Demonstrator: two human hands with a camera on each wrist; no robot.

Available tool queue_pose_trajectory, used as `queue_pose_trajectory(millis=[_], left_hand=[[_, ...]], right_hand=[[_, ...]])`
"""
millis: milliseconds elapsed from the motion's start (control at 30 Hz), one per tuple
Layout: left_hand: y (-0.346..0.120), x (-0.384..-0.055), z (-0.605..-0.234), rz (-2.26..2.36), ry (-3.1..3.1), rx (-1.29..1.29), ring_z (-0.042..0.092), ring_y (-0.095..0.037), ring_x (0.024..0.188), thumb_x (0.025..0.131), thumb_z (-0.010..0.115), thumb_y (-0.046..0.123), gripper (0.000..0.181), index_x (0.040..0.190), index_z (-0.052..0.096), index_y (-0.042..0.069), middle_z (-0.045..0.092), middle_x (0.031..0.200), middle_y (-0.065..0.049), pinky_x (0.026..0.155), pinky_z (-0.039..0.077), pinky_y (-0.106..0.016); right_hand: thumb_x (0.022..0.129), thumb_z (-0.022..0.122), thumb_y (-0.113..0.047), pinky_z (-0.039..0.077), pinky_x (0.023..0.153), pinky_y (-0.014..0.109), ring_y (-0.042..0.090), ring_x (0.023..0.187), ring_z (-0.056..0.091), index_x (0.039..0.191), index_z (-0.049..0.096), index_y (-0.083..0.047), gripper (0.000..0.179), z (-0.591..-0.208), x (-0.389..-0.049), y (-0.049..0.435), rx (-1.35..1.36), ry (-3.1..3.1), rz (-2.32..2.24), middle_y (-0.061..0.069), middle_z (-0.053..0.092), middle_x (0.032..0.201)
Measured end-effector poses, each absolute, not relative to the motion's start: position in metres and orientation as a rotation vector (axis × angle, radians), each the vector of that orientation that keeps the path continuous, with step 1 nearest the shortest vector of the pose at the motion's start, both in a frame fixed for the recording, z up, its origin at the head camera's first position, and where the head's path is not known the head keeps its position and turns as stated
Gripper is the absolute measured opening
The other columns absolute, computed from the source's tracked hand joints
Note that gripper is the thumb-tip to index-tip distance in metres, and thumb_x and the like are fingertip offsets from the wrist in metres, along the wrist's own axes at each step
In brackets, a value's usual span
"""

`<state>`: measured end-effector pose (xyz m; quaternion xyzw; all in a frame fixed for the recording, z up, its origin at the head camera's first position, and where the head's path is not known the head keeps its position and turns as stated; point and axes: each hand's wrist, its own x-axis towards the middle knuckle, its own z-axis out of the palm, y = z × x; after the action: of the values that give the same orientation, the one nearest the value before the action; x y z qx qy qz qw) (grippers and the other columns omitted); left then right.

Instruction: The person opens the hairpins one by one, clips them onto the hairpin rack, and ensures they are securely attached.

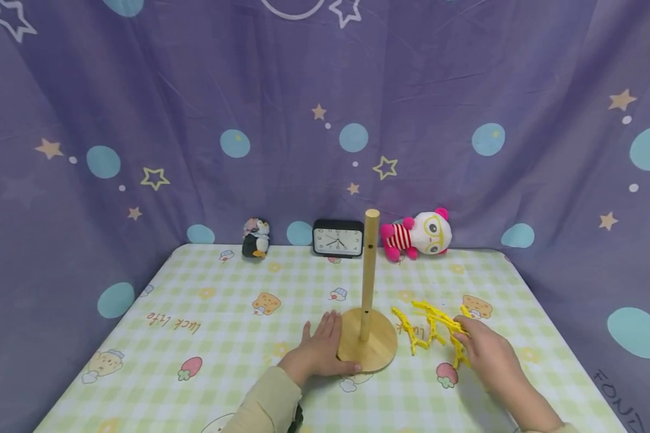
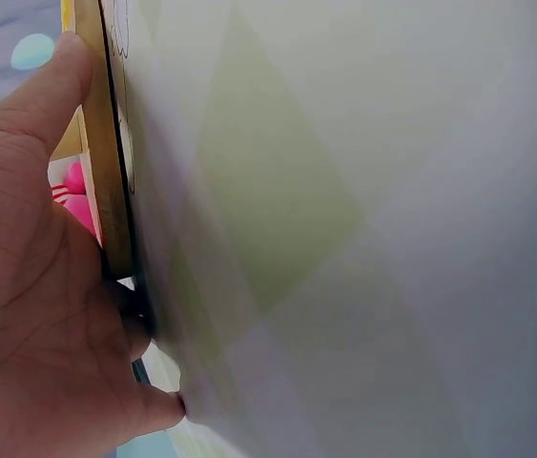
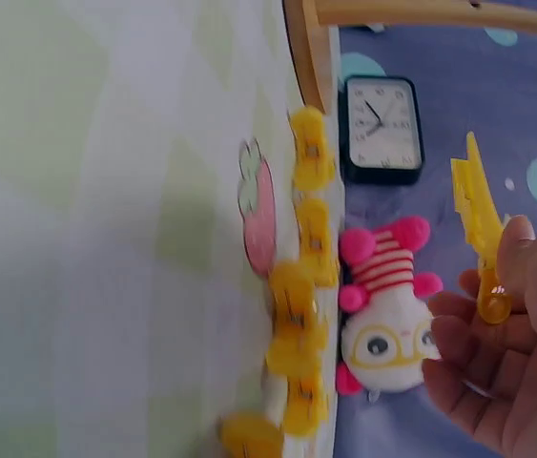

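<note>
A wooden stand, a round base [image 1: 376,355] with an upright post [image 1: 368,270], is on the table in the head view. My left hand [image 1: 321,352] rests against the base's left side, fingers extended along the edge and thumb at the front rim. In the left wrist view the thumb [image 2: 68,76] touches the wooden rim. To the right of the stand my right hand [image 1: 490,355] pinches a slim yellow plastic piece [image 3: 478,210] between thumb and fingers. Below it, several similar yellow pieces [image 1: 406,328] lie on the cloth; their exact kind is unclear.
A penguin figure [image 1: 256,239], a black desk clock [image 1: 338,239] and a pink-and-white plush toy [image 1: 419,234] line the table's back edge. A checked cloth [image 1: 222,361] covers the table. Behind hangs a purple curtain [image 1: 281,78].
</note>
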<state>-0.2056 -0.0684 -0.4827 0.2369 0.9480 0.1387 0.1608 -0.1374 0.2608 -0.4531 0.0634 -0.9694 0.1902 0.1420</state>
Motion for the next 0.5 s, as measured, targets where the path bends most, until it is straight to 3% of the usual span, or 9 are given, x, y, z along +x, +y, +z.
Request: queue_pose_trajectory(millis=[200, 333, 500], left_hand=[[-0.068, -0.204, -0.480, 0.393, 2.717, 0.670, 0.006, -0.031, 0.149, 0.079, 0.061, 0.072, 0.116, 0.155, 0.013, -0.001, 0.008, 0.162, -0.018, 0.113, 0.006, -0.062], [-0.069, -0.204, -0.481, 0.389, 2.714, 0.670, 0.006, -0.030, 0.149, 0.079, 0.060, 0.074, 0.116, 0.155, 0.013, 0.001, 0.008, 0.162, -0.017, 0.113, 0.006, -0.062], [-0.068, -0.204, -0.481, 0.359, 2.719, 0.671, 0.007, -0.030, 0.149, 0.078, 0.059, 0.076, 0.117, 0.155, 0.014, 0.001, 0.009, 0.162, -0.017, 0.113, 0.007, -0.061]], right_hand=[[0.085, 0.075, -0.013, 0.055, 0.063, 0.041, 0.027, 0.082, 0.070, 0.112, 0.069, -0.004, 0.029, -0.459, -0.148, 0.237, 0.328, -2.668, 0.479, 0.011, 0.072, 0.101], [0.085, 0.075, -0.013, 0.051, 0.053, 0.029, 0.015, 0.063, 0.064, 0.111, 0.070, -0.008, 0.026, -0.464, -0.154, 0.223, 0.395, -2.647, 0.533, 0.004, 0.072, 0.095], [0.084, 0.075, -0.013, 0.053, 0.058, 0.029, 0.012, 0.063, 0.064, 0.109, 0.071, -0.009, 0.026, -0.471, -0.161, 0.208, 0.474, -2.606, 0.571, 0.002, 0.072, 0.093]])
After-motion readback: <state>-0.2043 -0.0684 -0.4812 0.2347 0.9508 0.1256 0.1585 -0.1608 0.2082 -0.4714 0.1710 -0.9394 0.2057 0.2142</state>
